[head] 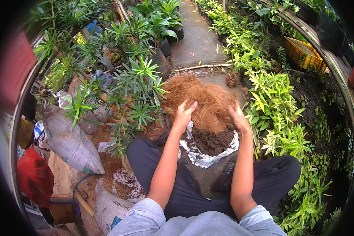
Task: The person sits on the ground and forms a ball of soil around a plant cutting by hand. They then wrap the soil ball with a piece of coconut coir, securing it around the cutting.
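Both hands hold a loose clump of brown coconut fibre [211,103] between them, above the far side of a white sack [205,160] with rolled-down edges. Dark soil [214,143] fills the sack, which stands on the ground between my feet. My left hand [186,113] grips the clump's near left side, thumb on top. At its right edge is my right hand [237,116], fingers curled against the strands, partly hidden by them. More fibre lies behind and left of the clump; where the held part ends, I cannot tell.
Potted leafy plants [144,73] lean in at the left, and low variegated plants [268,100] line the right. Beyond the fibre runs a concrete path [194,35] with a thin stick [200,67] across it. Filled sacks [72,138] and a red plastic bag [35,177] lie left.
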Available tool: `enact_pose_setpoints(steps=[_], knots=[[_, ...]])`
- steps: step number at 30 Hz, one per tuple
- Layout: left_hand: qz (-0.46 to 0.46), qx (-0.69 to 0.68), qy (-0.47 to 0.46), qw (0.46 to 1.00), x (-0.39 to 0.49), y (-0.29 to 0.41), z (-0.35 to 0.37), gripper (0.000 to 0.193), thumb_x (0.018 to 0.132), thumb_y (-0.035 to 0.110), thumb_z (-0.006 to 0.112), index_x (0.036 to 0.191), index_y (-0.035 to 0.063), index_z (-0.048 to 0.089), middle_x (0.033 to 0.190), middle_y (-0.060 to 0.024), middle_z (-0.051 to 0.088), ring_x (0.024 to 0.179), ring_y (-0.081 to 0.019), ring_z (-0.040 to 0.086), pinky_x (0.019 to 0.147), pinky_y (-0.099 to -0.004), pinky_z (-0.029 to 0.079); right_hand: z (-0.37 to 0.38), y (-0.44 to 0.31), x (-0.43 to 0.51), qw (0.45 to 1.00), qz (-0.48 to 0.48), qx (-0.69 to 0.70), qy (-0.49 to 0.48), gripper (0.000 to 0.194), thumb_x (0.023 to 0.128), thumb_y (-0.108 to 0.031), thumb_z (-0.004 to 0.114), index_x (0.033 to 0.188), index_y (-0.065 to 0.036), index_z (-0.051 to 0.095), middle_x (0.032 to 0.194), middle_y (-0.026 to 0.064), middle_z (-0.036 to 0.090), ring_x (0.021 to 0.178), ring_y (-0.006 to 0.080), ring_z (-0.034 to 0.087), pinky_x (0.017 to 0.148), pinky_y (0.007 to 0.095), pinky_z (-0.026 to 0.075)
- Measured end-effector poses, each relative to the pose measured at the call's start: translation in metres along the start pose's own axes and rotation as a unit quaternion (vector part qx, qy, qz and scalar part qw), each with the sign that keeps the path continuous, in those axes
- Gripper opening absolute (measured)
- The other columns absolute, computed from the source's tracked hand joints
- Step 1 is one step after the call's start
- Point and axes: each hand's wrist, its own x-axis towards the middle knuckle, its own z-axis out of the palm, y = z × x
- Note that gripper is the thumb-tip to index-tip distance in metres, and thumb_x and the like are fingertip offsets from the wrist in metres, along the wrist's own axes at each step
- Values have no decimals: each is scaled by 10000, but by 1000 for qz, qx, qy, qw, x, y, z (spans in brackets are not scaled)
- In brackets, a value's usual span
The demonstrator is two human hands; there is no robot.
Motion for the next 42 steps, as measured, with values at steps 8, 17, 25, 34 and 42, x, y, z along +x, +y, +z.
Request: enact_pose_setpoints(steps=[8, 17, 25, 34, 42], knots=[[9, -127, 2, 992, 12, -8, 0, 497, 938, 78, 572, 1404, -23, 431, 1352, -150, 539, 1235, -232, 531, 1059, -352, 410, 18, -7, 2, 994, -93, -39, 34, 431, 876, -176, 770, 1236, 12, 623, 1133, 79, 694, 995, 176, 643, 908, 339, 511], [-45, -193, -69, 978, -5, 11, 5, 651, 1029, 317, 470, 1539, -3, 223, 1531, -174, 361, 1359, -265, 432, 1150, -356, 329, 25, -2, 6, 983, -156, 47, 90, 437, 864, -142, 787, 1235, -1, 603, 1175, 90, 680, 1009, 183, 649, 905, 335, 524], [10, -97, 34, 995, 9, -16, 2, 525, 1013, 366, 544, 1354, -20, 442, 1301, -128, 529, 1205, -231, 527, 1102, -341, 373, 22, 7, 6, 995, -79, -21, 51, 398, 861, -91, 736, 1221, 5, 598, 1146, 84, 685, 1015, 192, 644, 915, 341, 511], [42, 28, 37, 998, 8, 10, -5, 254, 978, 272, 662, 1025, 23, 642, 919, -11, 638, 899, -100, 592, 780, -296, 558, 2, 11, 13, 966, -185, 78, 165, 373, 890, -115, 688, 1225, 22, 599, 1167, 98, 668, 1022, 210, 625, 924, 341, 481], [-39, -90, -35, 995, 0, 17, 13, 302, 948, 131, 684, 1177, 32, 513, 993, -41, 613, 867, -115, 615, 691, -315, 620, 21, 22, 18, 959, -194, 87, 190, 535, 918, -176, 710, 1357, 29, 482, 1324, 133, 575, 1189, 236, 544, 1051, 359, 398]])
